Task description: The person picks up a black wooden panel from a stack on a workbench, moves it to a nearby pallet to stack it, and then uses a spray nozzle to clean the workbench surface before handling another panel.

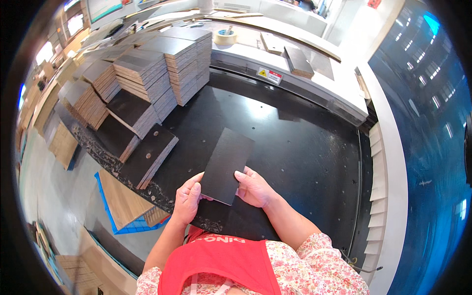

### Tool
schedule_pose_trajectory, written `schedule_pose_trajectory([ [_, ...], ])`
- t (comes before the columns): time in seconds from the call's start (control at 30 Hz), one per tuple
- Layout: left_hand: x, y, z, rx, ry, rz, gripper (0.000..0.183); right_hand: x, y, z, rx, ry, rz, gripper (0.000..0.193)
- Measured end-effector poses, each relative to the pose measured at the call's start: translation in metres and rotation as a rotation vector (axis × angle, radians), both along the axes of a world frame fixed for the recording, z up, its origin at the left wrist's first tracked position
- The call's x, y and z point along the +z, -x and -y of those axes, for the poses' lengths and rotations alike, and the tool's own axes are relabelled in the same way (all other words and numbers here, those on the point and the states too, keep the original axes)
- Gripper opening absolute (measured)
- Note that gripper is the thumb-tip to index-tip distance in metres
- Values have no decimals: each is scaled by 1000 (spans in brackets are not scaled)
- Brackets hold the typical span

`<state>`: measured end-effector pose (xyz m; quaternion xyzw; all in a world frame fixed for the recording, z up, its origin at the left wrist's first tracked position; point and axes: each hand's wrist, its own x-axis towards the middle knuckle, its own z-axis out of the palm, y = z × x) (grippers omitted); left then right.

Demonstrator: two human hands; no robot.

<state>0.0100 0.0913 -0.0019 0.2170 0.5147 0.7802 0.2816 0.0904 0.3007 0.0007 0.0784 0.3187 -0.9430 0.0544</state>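
Observation:
A dark rectangular board with a smooth face is held in both hands above the black worktable. My left hand grips its lower left edge, thumb bent up and fingers curled beneath. On the opposite edge, my right hand has its thumb on the face and its fingers underneath. Left of the board lie short boards with two round holes in the top one. Behind them rise stacks of dark boards with pale raw edges.
Along the far side runs a white machine ledge with a roll of tape and a few dark boards. Pleated white covers border the table on the right. A blue crate with wood-coloured panels stands on the floor at left.

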Motion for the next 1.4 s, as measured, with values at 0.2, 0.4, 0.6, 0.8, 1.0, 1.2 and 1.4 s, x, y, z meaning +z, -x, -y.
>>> schedule_pose_trajectory([
  [0.2,-2,1,0,15,-9,-40,46,1,5,2,-3,21,-6,27],
  [0.4,-1,1,-3,22,-20,-33,45,-4,4,0,7,36,-34,30],
  [0.6,8,-3,-3,-19,189,-165,40,5,3,4,-108,51,83,27],
  [0.8,23,39,-41,-18,362,-414,34,6,-5,-34,-270,-152,206,28],
  [1.0,19,100,-158,57,420,-1088,25,30,-37,-142,-296,-633,383,31],
  [1.2,16,123,-299,-42,416,-1451,38,47,-90,-263,-409,-1014,568,37],
  [1.4,2,123,-386,-3,565,-1614,57,61,-158,-368,-660,-1373,966,43],
])
